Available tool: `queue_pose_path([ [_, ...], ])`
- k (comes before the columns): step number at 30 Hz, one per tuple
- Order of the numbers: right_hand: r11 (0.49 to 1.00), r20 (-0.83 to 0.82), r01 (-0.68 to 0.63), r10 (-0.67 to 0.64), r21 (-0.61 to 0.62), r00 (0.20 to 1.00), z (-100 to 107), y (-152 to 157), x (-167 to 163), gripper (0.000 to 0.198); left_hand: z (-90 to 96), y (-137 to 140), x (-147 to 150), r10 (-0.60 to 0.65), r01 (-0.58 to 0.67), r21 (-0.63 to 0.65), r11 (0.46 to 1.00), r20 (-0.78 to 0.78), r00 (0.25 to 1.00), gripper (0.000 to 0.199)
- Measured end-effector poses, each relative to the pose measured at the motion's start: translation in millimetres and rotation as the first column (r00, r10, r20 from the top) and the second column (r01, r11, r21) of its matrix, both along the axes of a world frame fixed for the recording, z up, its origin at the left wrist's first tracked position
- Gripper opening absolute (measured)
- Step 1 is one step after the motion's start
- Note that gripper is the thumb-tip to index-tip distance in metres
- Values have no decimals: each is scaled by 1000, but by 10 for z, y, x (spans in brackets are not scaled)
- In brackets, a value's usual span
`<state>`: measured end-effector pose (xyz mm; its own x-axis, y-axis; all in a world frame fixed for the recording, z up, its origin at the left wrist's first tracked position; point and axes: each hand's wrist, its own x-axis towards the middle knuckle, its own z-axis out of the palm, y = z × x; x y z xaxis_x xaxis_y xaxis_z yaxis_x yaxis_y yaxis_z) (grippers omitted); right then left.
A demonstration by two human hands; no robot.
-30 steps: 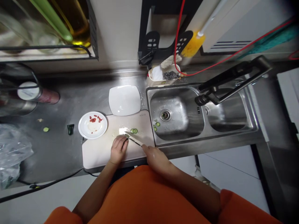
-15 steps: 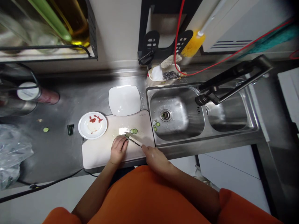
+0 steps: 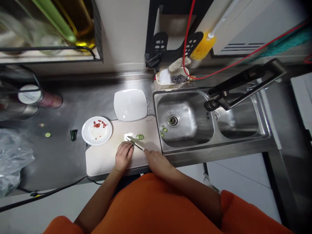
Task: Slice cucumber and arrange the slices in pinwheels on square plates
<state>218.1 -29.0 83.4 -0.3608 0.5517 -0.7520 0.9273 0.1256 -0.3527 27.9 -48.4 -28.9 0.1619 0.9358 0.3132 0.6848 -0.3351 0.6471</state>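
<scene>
Right hand (image 3: 157,162) is gripping a knife (image 3: 135,143), pointing toward ten o'clock.
Left hand (image 3: 123,156) is curling on the board (image 3: 102,161), contents hidden; cucumber slices (image 3: 140,137) are lying at its one o'clock. For even strokes, that hand should be staying tucked. The knife is reaching further toward ten o'clock than before.

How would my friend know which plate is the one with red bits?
Find the double sink, then the pale cutting board left of it. By the board's far left corner sits a round white plate. Unlike the squarish white plate nearby, it holds red bits.
</scene>
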Motion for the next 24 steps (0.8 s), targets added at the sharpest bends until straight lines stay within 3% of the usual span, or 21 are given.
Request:
queue_pose_path([
  [10,997,-35,43,-41,72,999,-242,73,-197,39,-9,-9,7,12,-11,-39,999,18,1000,18],
  [24,995,45,86,-89,57,995,-196,-14,45,44,-20,-16,0,4,-3,-6,1000,34,999,21],
])
